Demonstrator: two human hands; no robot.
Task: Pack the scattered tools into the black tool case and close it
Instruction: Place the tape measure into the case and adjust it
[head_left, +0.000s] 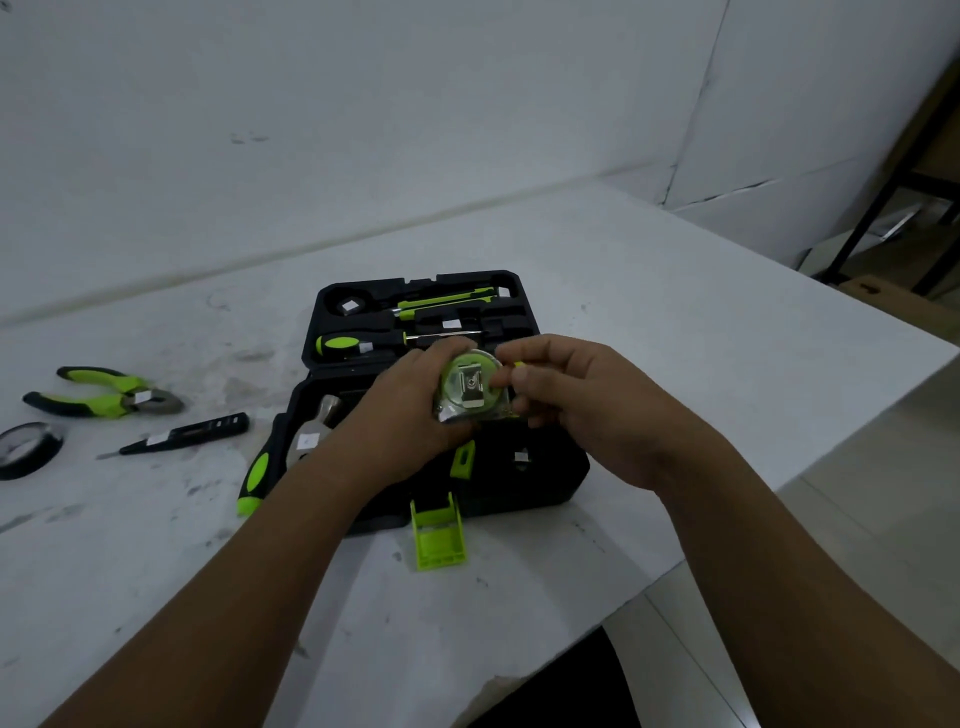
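Two bare forearms were seen entering from the bottom edge. At lower centre a lime-green plastic latch (438, 538) was flipped open onto the white tabletop (675, 374). It was attached to the front of the black plastic tool case (545, 470), which lay open at frame centre.

Over the case's base a round lime-green tape measure with a metal belt clip (467, 387) was held by both hands. The left hand (405, 415) had its fingers curled round the left and lower side. The right hand (582, 410) pinched the right edge with thumb and curled fingers.

A hammer with a black-and-green handle (258, 480) was lying with its head in the base and its handle sticking past the case's left edge.

Left of the case, on the table, were:
- a slim black tester screwdriver (182, 435)
- a black roll of tape (26, 452), at the left edge of the frame
- green-and-black pliers (104, 396), just beyond

Farther back, in the lid, a green-and-black screwdriver (340, 345) and a long green tool (447, 299) were seated. The type of the long tool could not be told.
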